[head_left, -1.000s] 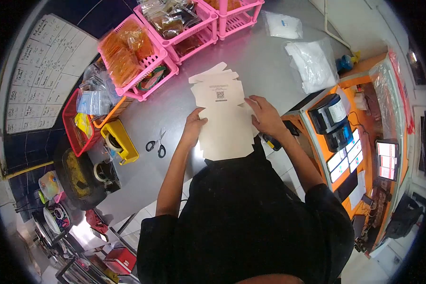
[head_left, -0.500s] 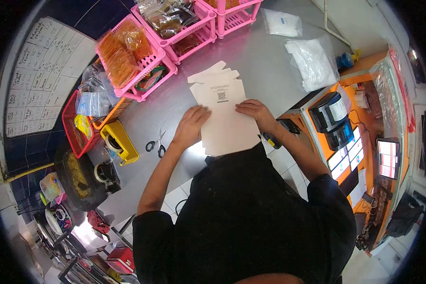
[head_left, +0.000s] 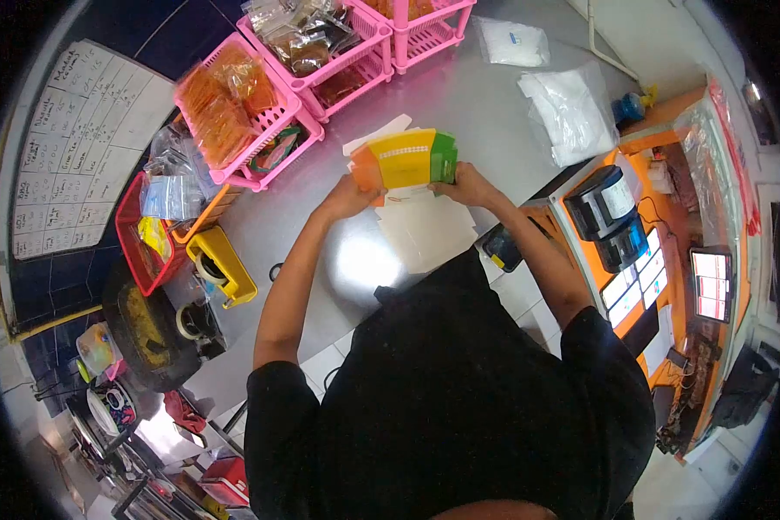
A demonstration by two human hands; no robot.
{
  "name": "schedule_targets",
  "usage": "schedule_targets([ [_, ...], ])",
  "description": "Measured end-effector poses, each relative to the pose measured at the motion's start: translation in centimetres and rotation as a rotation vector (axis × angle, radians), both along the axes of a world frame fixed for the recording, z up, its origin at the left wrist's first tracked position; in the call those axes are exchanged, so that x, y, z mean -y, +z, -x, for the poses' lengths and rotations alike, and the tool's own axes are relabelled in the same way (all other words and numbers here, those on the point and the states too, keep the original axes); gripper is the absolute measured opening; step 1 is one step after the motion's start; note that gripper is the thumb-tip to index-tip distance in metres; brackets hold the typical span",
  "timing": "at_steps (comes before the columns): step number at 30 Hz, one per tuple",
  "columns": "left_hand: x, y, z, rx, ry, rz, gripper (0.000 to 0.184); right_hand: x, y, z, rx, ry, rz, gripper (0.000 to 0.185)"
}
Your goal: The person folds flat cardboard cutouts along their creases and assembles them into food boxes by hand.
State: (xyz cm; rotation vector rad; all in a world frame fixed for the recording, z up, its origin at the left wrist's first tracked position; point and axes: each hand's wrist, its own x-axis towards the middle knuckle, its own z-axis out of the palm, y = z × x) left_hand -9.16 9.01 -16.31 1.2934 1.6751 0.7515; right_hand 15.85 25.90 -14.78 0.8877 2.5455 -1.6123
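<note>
In the head view a flat cardboard box blank (head_left: pixel 425 232) lies on the steel table near my body, its plain off-white inner side up. Its upper part is bent up, showing a printed face in orange, yellow and green. My left hand (head_left: pixel 355 196) is closed on the orange end of that part. At the green end, my right hand (head_left: pixel 464 185) pinches the lower corner. An off-white flap sticks out beyond the folded part. Beside my left forearm one scissors handle (head_left: pixel 275 272) shows; the rest is hidden behind the arm.
Pink stacked baskets (head_left: pixel 308 130) with filled packets line the table's back. A yellow tray (head_left: pixel 234 269) with tape and a red bin (head_left: pixel 137 232) stand at left. White bagged bundles (head_left: pixel 568 117) lie back right, near a black machine (head_left: pixel 605 208) on an orange shelf.
The blank's upper part has been folded up toward me, so its coloured print now shows. Both hands went from lying flat on the blank to gripping the folded part's ends.
</note>
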Motion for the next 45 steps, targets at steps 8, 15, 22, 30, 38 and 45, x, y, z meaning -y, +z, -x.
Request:
schedule_targets([
  [8, 2.7, 4.8, -2.3, -0.179, -0.113, -0.288, 0.036, 1.9, 5.3, -2.3, -0.266, 0.084, -0.138, 0.032],
  [15, 6.6, 4.8, -5.2, -0.318, -0.197, -0.300, 0.053, 4.3, 3.0, -5.0, -0.181, 0.297, -0.396, 0.046],
  [22, 6.9, 5.8, -5.6, -0.411, -0.187, -0.344, 0.053, 5.1, 5.1, -5.0, -0.180, 0.281, -0.449, 0.046],
  [30, 7.7, 4.6, -8.4, -0.767, -0.122, -0.423, 0.044, 4.0, 4.0, -5.0, -0.213, 0.300, -0.876, 0.036],
  [38, 8.2, 6.2, -8.7, -0.683, -0.193, -0.287, 0.064, 3.8, 4.8, -6.1, -0.187, 0.462, -0.691, 0.050],
  [45, 8.5, 7.4, -9.6, -0.660, -0.263, -0.202, 0.072, 4.8, 5.8, -5.9, -0.045, 0.529, -0.758, 0.062],
])
